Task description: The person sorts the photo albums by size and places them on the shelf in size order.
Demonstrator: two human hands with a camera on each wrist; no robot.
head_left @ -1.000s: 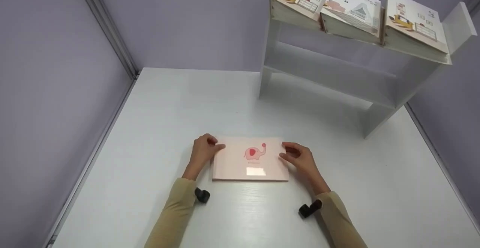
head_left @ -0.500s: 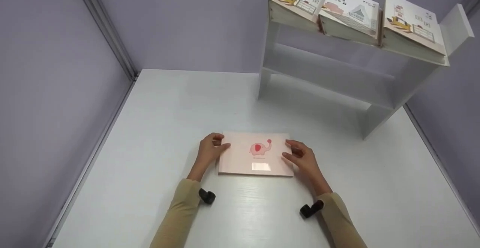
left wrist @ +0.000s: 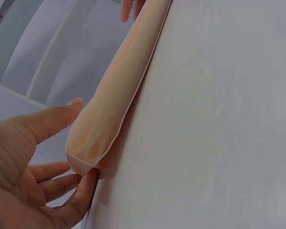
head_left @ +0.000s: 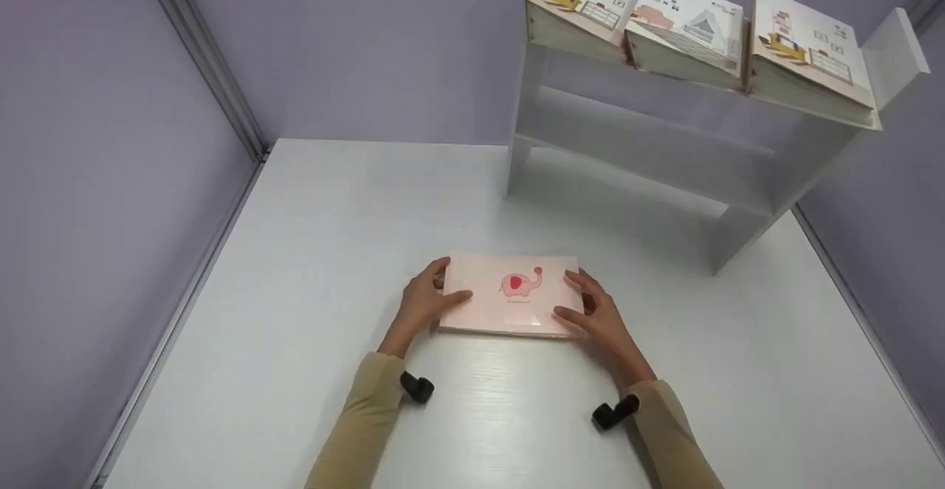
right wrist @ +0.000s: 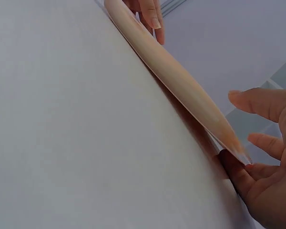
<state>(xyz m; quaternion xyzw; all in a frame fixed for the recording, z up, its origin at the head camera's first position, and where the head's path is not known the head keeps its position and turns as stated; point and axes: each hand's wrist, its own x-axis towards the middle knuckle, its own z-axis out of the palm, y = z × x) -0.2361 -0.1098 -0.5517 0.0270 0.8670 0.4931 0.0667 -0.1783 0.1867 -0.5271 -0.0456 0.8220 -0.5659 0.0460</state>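
A pink book (head_left: 476,312) with a red-eared elephant on its glossy cover lies low over the white table, in the middle of the head view. At its left edge my left hand (head_left: 422,306) grips it, thumb over the cover and fingers at the side. My right hand (head_left: 604,319) holds the opposite edge. In the left wrist view the fingertips meet the lower corner of the book (left wrist: 119,86). The right wrist view has fingers partly under the book (right wrist: 181,86), the thumb raised above it, and a narrow shadow beneath its lower edge.
A white shelf rack (head_left: 650,164) stands at the back right of the table (head_left: 332,208). Three larger illustrated books or boxes, among them a middle one (head_left: 690,20), lean on its top tier. Purple-grey walls (head_left: 384,46) rise behind and at both sides.
The pink book has shifted to the right and a little away from me. My left hand moved right with it, its thumb now farther over the cover; my right hand moved only slightly.
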